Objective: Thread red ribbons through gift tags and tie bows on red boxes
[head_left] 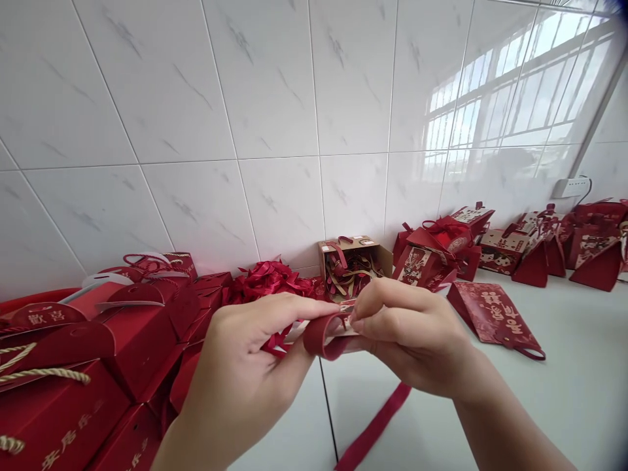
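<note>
My left hand (260, 353) grips a small red gift box (347, 306) from the left; most of the box is hidden behind my fingers. A dark red strap (318, 335) curls into a loop at the near side of the box, close to my left thumb. Fingers of my right hand (417, 333) pinch at the strap's right end, against the box. What lies exactly between those fingertips is hidden. Below my hands, a red ribbon (375, 428) runs down towards the bottom edge of the view.
Red boxes with rope handles (59, 405) are stacked at left. Beside them lies a heap of red ribbons (275, 278). An open cardboard box (383, 255) holds straps. Folded gift boxes (441, 252) line the tiled wall (275, 78); another printed box (495, 314) lies at right.
</note>
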`<state>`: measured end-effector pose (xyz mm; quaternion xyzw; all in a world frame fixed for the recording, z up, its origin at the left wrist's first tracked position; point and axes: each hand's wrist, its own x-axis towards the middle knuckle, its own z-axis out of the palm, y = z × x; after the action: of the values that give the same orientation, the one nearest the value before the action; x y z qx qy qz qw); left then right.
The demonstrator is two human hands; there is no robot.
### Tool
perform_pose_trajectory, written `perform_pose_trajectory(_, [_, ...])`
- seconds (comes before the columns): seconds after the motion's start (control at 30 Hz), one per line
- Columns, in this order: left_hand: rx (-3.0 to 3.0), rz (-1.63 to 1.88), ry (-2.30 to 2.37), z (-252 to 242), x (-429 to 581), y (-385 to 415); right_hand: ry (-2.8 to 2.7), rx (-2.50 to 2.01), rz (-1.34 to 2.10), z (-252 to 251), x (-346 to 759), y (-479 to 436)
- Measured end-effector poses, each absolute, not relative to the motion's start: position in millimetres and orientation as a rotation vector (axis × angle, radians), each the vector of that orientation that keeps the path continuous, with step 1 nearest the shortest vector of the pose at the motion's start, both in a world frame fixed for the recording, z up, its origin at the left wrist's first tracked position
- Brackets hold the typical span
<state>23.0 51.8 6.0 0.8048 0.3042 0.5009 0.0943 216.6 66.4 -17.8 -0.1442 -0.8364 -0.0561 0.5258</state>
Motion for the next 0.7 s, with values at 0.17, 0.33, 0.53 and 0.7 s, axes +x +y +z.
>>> perform_pose_trajectory(0.17, [2.346, 1.432, 0.872, 5.7, 21.9, 52.8, -2.002, -0.332, -0.14, -19.2, 217.9, 66.0])
perform_pose_trajectory(0.33, [2.266, 1.343, 0.898, 7.3, 20.9, 49.8, -1.979, -0.265, -0.195, -21.7, 218.3, 67.8])
perform_pose_trajectory(0.53, [2.197, 1.399, 0.87, 8.6, 26.1, 47.4, -1.977, -0.249, -0.176, -23.8, 219.5, 69.2])
perform_pose_trajectory(0.7, [2.143, 1.37, 0.846, 7.0, 28.3, 47.6, -1.998, -0.238, -0.176, -21.7, 220.7, 69.0])
